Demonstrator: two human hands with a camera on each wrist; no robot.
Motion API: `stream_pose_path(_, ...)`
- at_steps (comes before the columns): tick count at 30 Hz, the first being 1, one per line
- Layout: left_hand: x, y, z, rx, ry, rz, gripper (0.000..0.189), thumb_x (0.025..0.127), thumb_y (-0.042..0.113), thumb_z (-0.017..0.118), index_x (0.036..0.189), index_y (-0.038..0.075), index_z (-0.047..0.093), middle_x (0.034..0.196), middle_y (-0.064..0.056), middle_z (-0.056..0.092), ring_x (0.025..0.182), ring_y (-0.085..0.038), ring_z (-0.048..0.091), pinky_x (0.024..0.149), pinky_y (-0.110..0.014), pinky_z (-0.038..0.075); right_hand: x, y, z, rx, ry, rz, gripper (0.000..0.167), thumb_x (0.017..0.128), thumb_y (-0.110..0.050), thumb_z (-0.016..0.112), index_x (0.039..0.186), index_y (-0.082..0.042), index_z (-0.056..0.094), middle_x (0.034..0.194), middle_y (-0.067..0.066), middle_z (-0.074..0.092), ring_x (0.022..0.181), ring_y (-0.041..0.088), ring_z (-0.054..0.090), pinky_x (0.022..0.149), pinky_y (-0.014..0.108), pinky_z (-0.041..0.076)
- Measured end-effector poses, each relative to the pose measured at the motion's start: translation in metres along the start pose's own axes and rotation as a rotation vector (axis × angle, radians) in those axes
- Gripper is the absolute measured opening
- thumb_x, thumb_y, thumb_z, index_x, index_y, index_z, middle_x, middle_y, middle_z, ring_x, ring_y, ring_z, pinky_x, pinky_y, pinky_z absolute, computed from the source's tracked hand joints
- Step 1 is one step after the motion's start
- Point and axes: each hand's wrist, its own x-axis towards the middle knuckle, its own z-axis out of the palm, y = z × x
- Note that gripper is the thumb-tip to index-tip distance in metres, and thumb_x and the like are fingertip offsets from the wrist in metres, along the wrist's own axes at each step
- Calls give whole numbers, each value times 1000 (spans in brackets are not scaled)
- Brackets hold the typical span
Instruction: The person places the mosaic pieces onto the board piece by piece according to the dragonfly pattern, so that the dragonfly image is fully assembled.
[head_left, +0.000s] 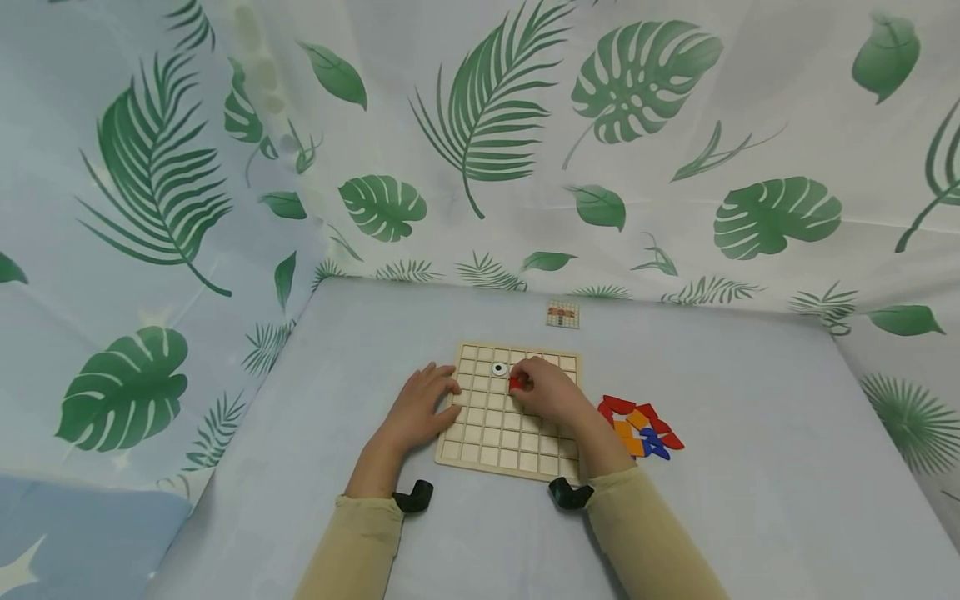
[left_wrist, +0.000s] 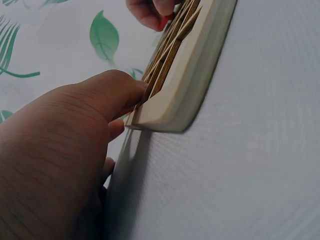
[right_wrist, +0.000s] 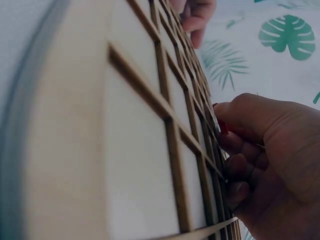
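Observation:
A square wooden grid board [head_left: 487, 437] lies flat on the table. My right hand [head_left: 551, 392] is over its upper right part, pinching a small red piece [head_left: 515, 384] between thumb and fingers. In the right wrist view the red piece [right_wrist: 223, 126] shows at the thumb tip, close to the grid strips. Just left of it, a round white piece with a black dot [head_left: 499, 368] sits in a cell of the board. My left hand [head_left: 420, 408] rests at the board's left edge with fingers spread, the thumb on the rim in the left wrist view.
To the right of the board lies a loose pile of red, orange and blue pieces [head_left: 628, 427], partly behind the right forearm. A small pattern card [head_left: 563, 315] with a grid picture lies beyond the board. Leaf-printed cloth [head_left: 480, 125] hangs behind the table.

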Motion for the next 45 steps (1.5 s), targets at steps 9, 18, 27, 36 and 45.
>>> stream_pose_path(9,0,-1,1,-4,8,-2,20,94,33,64,110,21,59,153,-4,45,149,-35,30,125,-53,18,0,-1,6,-55,19,23,21,92,-24,69,111,-14,65,105,1,62,94,16,59,86,35,53)
stream_pose_path(18,0,1,-1,-8,10,-3,20,94,32,65,109,21,60,153,-5,46,148,-36,30,124,-54,18,-1,-2,7,-51,33,46,22,92,-25,69,112,-16,66,105,0,62,93,15,59,86,36,53)
stream_pose_path(27,1,1,1,-6,11,-5,20,94,32,65,110,21,60,152,-5,46,148,-36,30,124,-54,18,-4,1,3,6,34,17,19,92,-24,69,109,-15,67,106,1,63,95,17,59,88,36,53)
stream_pose_path(36,0,1,1,-5,11,-1,20,94,31,65,110,21,60,152,-5,46,148,-36,30,124,-54,18,-17,3,-13,1,21,-18,15,97,-25,63,108,-18,69,108,-1,65,90,15,57,81,34,53)
stream_pose_path(45,-1,2,0,-11,9,4,20,94,31,65,110,20,60,152,-6,46,148,-37,31,124,-55,19,-64,20,-51,-31,54,18,19,99,-23,61,114,-14,68,105,-1,65,80,16,52,69,31,46)
